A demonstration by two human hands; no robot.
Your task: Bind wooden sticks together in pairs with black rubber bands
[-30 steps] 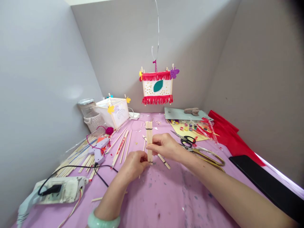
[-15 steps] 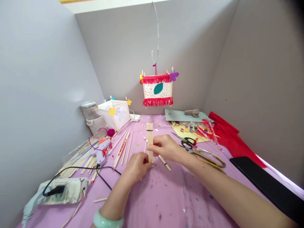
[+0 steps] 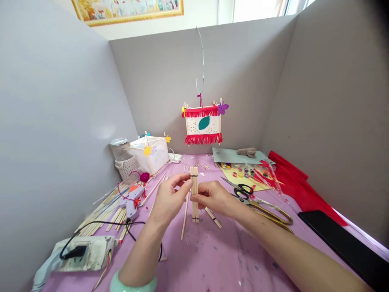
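Upright bundle of pale sticks (image 3: 195,186), just below the centre of the frame, with dark bands near both ends. The right hand (image 3: 214,198) pinches its middle between thumb and fingers. The left hand (image 3: 172,195) has thumb and forefinger drawn narrow at the upper left edge (whether they grip cannot be told). The bundle is probably light and stiff, its sticks thin enough to snap if bent; it is best held across the middle, between the bands, lest single sticks slip lengthwise.
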